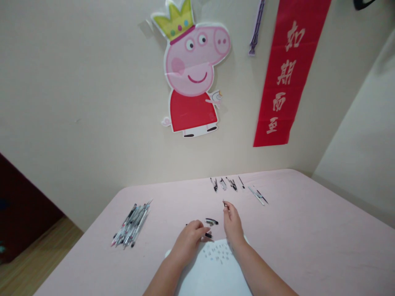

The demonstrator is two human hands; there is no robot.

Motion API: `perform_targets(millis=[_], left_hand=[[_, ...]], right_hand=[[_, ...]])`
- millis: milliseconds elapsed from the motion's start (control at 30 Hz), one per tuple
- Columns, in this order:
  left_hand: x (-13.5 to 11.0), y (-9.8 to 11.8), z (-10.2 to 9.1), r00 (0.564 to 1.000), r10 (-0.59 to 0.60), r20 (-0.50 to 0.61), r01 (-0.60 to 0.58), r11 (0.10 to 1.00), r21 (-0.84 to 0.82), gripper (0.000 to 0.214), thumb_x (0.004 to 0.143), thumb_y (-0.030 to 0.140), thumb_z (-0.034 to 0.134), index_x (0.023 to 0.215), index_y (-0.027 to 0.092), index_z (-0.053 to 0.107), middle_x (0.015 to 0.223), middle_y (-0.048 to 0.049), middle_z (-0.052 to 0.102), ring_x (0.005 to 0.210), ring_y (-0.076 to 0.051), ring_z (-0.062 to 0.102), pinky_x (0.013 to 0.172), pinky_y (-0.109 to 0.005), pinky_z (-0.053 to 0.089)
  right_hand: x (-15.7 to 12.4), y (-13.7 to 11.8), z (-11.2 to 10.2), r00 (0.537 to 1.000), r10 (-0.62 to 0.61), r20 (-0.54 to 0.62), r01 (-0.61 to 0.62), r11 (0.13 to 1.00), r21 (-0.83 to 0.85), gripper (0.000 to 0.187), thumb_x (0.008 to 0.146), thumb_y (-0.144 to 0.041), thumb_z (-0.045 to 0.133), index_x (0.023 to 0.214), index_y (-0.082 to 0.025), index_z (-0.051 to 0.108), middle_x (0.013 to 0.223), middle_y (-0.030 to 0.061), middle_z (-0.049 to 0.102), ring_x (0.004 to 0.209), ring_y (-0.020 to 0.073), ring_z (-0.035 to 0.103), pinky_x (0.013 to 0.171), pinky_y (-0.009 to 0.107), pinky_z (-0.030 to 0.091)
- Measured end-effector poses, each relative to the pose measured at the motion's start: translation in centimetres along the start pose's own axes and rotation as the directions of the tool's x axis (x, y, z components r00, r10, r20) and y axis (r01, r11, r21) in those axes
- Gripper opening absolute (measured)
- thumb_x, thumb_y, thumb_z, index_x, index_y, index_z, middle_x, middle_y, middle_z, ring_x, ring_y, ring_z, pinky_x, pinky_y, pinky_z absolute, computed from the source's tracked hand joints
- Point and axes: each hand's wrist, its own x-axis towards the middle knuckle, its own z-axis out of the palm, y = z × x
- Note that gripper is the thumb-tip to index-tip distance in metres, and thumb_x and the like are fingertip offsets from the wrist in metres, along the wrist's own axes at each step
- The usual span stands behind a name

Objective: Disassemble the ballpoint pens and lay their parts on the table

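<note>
Left hand (188, 237) curls its fingers (200, 231) round a slim black pen piece (209, 235), right hand (233, 224) pinches a thin sliver (225, 204) above the smooth pink tabletop (308, 230).

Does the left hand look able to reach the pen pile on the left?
Probably yes: only bare table lies between the left hand and the pen pile, though its fingers hold a black pen part.

Head camera looks forward-down over the table (308, 213).
</note>
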Motion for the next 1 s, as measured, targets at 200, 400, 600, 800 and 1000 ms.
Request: perform_targets(millis=[200, 400, 600, 800, 1000], left_hand=[[0.0, -0.6, 0.3, 0.999, 0.026, -0.034, -0.026, 1.000, -0.014, 0.030, 0.085, 0.015, 0.047, 0.109, 0.022, 0.064, 0.093, -0.0079, 0.065, 0.087, -0.019, 0.058, 0.077, -0.030, 0.046], [-0.2, -2.4, -0.6, 0.990, -0.101, -0.097, 0.099, 0.995, -0.017, 0.025, 0.076, 0.019, 0.061, 0.100, 0.022, 0.066, 0.100, -0.0077, 0.062, 0.095, -0.021, 0.056, 0.083, -0.033, 0.044], [-0.6, -4.1, -1.8, 0.958, -0.255, -0.128, 0.254, 0.967, -0.026, 0.013, 0.072, 0.025, 0.065, 0.083, 0.021, 0.068, 0.093, -0.0078, 0.062, 0.092, -0.024, 0.054, 0.084, -0.038, 0.042], [-0.4, -3.8, -1.4, 0.976, -0.201, -0.086, 0.189, 0.973, -0.135, 0.016, 0.077, 0.017, 0.054, 0.081, 0.020, 0.069, 0.089, -0.0071, 0.062, 0.090, -0.021, 0.056, 0.081, -0.034, 0.044], [0.2, -2.2, -0.5, 0.987, -0.143, -0.079, 0.131, 0.982, -0.133, 0.022, 0.082, 0.016, 0.048, 0.084, 0.021, 0.070, 0.086, -0.0069, 0.062, 0.085, -0.019, 0.057, 0.077, -0.031, 0.043]], right_hand=[[-0.2, 0.7, 1.1, 0.979, -0.125, 0.162, 0.149, 0.978, -0.146, 0.045, 0.072, -0.008, 0.040, 0.108, -0.018, 0.064, 0.100, 0.0084, 0.058, 0.097, 0.0194, 0.058, 0.093, 0.031, 0.045], [-0.2, -0.2, 0.5, 0.949, -0.139, 0.284, 0.215, 0.942, -0.258, 0.044, 0.073, -0.006, 0.041, 0.109, -0.015, 0.064, 0.098, 0.0090, 0.062, 0.095, 0.0196, 0.059, 0.090, 0.029, 0.045], [0.1, -1.1, -0.6, 0.943, -0.124, 0.309, 0.254, 0.867, -0.429, 0.031, 0.079, -0.013, 0.045, 0.100, -0.014, 0.068, 0.090, 0.0093, 0.067, 0.088, 0.0223, 0.059, 0.083, 0.032, 0.044], [-0.2, -1.2, -0.6, 0.906, -0.150, 0.395, 0.314, 0.865, -0.392, 0.035, 0.073, -0.004, 0.045, 0.093, -0.020, 0.069, 0.087, 0.0080, 0.065, 0.086, 0.0226, 0.059, 0.080, 0.031, 0.044], [0.0, -0.9, -0.1, 0.909, -0.131, 0.396, 0.241, 0.940, -0.243, 0.032, 0.074, -0.005, 0.046, 0.085, -0.020, 0.071, 0.084, 0.0080, 0.066, 0.084, 0.0221, 0.060, 0.079, 0.032, 0.046]])
